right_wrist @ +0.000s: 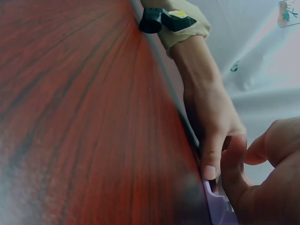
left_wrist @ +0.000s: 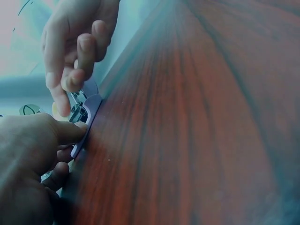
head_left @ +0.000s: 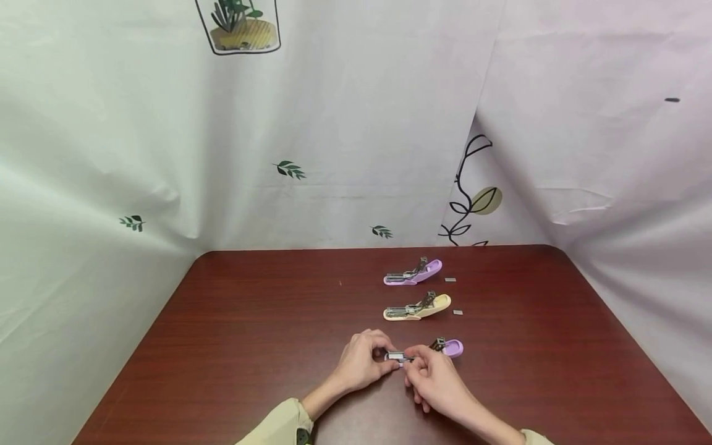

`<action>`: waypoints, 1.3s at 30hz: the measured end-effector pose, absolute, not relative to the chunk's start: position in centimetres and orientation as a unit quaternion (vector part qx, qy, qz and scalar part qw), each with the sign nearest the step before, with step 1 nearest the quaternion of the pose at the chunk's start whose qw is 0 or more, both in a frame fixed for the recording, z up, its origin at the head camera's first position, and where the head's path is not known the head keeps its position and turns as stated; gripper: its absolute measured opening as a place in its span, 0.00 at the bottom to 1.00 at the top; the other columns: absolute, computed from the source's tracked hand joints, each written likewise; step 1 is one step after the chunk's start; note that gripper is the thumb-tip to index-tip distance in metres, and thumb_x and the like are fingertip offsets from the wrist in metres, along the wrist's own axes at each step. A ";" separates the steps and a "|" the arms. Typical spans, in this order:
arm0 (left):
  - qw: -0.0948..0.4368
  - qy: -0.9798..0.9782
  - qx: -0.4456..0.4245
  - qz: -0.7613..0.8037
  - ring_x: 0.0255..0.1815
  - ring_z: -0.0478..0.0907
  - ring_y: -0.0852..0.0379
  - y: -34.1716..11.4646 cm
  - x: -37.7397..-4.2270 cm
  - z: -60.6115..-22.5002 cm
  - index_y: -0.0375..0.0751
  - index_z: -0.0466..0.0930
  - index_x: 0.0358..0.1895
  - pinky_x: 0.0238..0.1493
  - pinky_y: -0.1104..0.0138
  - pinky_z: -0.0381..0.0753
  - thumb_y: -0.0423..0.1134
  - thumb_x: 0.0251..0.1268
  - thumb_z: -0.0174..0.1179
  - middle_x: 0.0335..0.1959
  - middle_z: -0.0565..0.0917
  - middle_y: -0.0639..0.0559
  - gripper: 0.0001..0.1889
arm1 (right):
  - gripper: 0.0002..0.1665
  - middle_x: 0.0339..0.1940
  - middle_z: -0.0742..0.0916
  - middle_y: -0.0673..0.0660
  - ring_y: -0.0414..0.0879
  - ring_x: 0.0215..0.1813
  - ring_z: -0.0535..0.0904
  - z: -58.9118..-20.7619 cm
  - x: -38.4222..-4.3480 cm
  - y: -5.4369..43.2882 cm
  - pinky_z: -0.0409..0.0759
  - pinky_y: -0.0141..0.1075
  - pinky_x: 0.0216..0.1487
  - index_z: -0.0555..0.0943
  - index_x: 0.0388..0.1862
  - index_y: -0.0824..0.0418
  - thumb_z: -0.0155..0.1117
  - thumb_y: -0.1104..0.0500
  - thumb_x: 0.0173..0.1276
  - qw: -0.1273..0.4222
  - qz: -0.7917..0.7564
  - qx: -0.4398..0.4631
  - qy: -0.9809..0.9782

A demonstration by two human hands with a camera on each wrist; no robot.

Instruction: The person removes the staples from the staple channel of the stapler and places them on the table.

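Note:
A small purple stapler [head_left: 453, 349] lies on the table, its cover swung back and its metal rail exposed. My left hand [head_left: 364, 358] grips its front end between thumb and forefinger. My right hand [head_left: 436, 377] has its thumb and forefinger around the stapler's middle, the other fingers loosely curled. Between the hands, a bright silver strip [head_left: 396, 356] shows along the rail. In the left wrist view the purple base [left_wrist: 93, 110] is seen edge-on, with my right forefinger reaching down to it. The right wrist view shows the base [right_wrist: 214, 204] beside my left thumb.
Beyond the hands lie a cream stapler [head_left: 439, 304] and another purple stapler [head_left: 431, 270], both opened out. To the right of each is a small staple strip [head_left: 458, 313], the farther strip [head_left: 450, 280] near the table's back edge. White printed cloth [head_left: 356, 123] hangs around the brown table [head_left: 250, 309].

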State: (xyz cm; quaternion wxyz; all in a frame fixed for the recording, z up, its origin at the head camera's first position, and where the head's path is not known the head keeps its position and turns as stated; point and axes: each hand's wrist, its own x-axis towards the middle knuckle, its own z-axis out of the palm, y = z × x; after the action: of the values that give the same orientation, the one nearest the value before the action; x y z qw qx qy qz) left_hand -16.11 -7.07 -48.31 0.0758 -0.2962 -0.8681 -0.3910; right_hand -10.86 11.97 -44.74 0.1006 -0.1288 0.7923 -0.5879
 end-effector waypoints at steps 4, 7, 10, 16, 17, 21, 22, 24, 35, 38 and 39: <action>0.068 -0.870 -0.293 -0.391 0.29 0.68 0.70 -7.1 -16.1 -48.2 0.51 0.88 0.29 0.31 0.77 0.67 0.37 0.47 0.78 0.30 0.81 0.67 0.08 | 0.18 0.23 0.82 0.56 0.41 0.12 0.75 -44.9 -11.1 11.7 0.75 0.39 0.11 0.72 0.53 0.80 0.57 0.66 0.71 0.104 -0.580 -0.127 0.798; 0.065 -0.871 -0.289 -0.392 0.29 0.68 0.69 -7.1 -16.0 -48.1 0.51 0.88 0.29 0.31 0.77 0.67 0.37 0.47 0.78 0.30 0.81 0.67 0.08 | 0.18 0.22 0.82 0.56 0.41 0.11 0.74 -44.9 -11.2 11.6 0.75 0.40 0.11 0.72 0.53 0.81 0.56 0.66 0.71 0.105 -0.581 -0.125 0.798; 0.066 -0.871 -0.286 -0.393 0.29 0.68 0.69 -7.1 -16.1 -48.1 0.51 0.88 0.29 0.31 0.76 0.67 0.38 0.47 0.78 0.30 0.81 0.67 0.08 | 0.18 0.22 0.82 0.56 0.41 0.11 0.74 -44.8 -11.3 11.4 0.75 0.40 0.11 0.72 0.53 0.81 0.56 0.66 0.72 0.112 -0.593 -0.121 0.789; 0.071 -0.870 -0.288 -0.395 0.30 0.69 0.70 -7.1 -16.1 -48.3 0.51 0.88 0.30 0.32 0.77 0.67 0.38 0.47 0.78 0.30 0.81 0.67 0.08 | 0.18 0.21 0.82 0.56 0.40 0.11 0.73 -44.9 -11.2 11.2 0.73 0.37 0.10 0.72 0.52 0.81 0.57 0.66 0.72 0.115 -0.619 -0.095 0.771; 0.071 -0.869 -0.288 -0.395 0.30 0.69 0.69 -7.1 -16.1 -48.3 0.51 0.88 0.30 0.32 0.77 0.68 0.38 0.47 0.79 0.30 0.81 0.67 0.08 | 0.18 0.21 0.82 0.57 0.40 0.11 0.73 -45.0 -11.2 11.2 0.73 0.37 0.10 0.72 0.52 0.81 0.57 0.66 0.72 0.113 -0.622 -0.089 0.770; 0.075 -0.869 -0.289 -0.394 0.30 0.69 0.69 -7.1 -16.0 -48.2 0.50 0.88 0.30 0.32 0.77 0.68 0.38 0.47 0.79 0.30 0.82 0.67 0.08 | 0.15 0.20 0.81 0.57 0.40 0.11 0.73 -45.0 -11.2 10.9 0.73 0.37 0.10 0.73 0.49 0.79 0.57 0.66 0.72 0.091 -0.619 -0.077 0.776; 0.076 -0.869 -0.290 -0.394 0.30 0.69 0.69 -7.1 -16.0 -48.2 0.50 0.88 0.30 0.32 0.77 0.68 0.38 0.47 0.79 0.30 0.81 0.66 0.08 | 0.14 0.20 0.81 0.56 0.40 0.11 0.73 -45.0 -11.2 10.8 0.73 0.38 0.09 0.74 0.48 0.78 0.58 0.66 0.72 0.082 -0.615 -0.076 0.781; 0.081 -0.868 -0.293 -0.392 0.30 0.69 0.69 -7.1 -16.0 -48.2 0.50 0.88 0.29 0.32 0.77 0.68 0.38 0.47 0.79 0.30 0.82 0.66 0.08 | 0.10 0.19 0.81 0.55 0.41 0.10 0.73 -45.0 -11.3 10.6 0.73 0.38 0.09 0.75 0.45 0.75 0.60 0.67 0.70 0.059 -0.596 -0.076 0.797; 0.088 -0.866 -0.299 -0.391 0.31 0.69 0.70 -7.2 -15.9 -48.4 0.50 0.87 0.28 0.35 0.73 0.68 0.37 0.47 0.78 0.32 0.82 0.66 0.07 | 0.05 0.14 0.79 0.47 0.36 0.07 0.71 -45.8 -11.9 10.0 0.68 0.34 0.05 0.77 0.37 0.67 0.63 0.72 0.65 -0.036 -0.504 -0.108 0.856; 0.097 -0.861 -0.306 -0.394 0.30 0.70 0.68 -7.1 -16.0 -48.5 0.49 0.88 0.29 0.33 0.75 0.68 0.37 0.47 0.78 0.32 0.82 0.65 0.08 | 0.05 0.14 0.79 0.46 0.35 0.06 0.70 -45.8 -11.9 10.1 0.68 0.33 0.05 0.78 0.40 0.68 0.63 0.72 0.66 -0.041 -0.492 -0.121 0.861; 0.099 -0.860 -0.307 -0.395 0.30 0.70 0.68 -7.1 -16.0 -48.5 0.49 0.87 0.29 0.33 0.75 0.68 0.37 0.47 0.78 0.32 0.83 0.64 0.08 | 0.04 0.14 0.79 0.47 0.35 0.06 0.70 -45.8 -11.9 10.1 0.68 0.33 0.05 0.79 0.40 0.68 0.63 0.72 0.66 -0.041 -0.489 -0.124 0.863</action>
State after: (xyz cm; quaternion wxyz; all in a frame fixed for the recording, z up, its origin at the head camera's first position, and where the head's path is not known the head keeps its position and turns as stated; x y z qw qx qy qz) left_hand -15.96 -7.09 -48.49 0.0991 -0.3072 -0.8599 -0.3953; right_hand -11.94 10.14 -45.84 -0.0411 -0.1243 0.8625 -0.4888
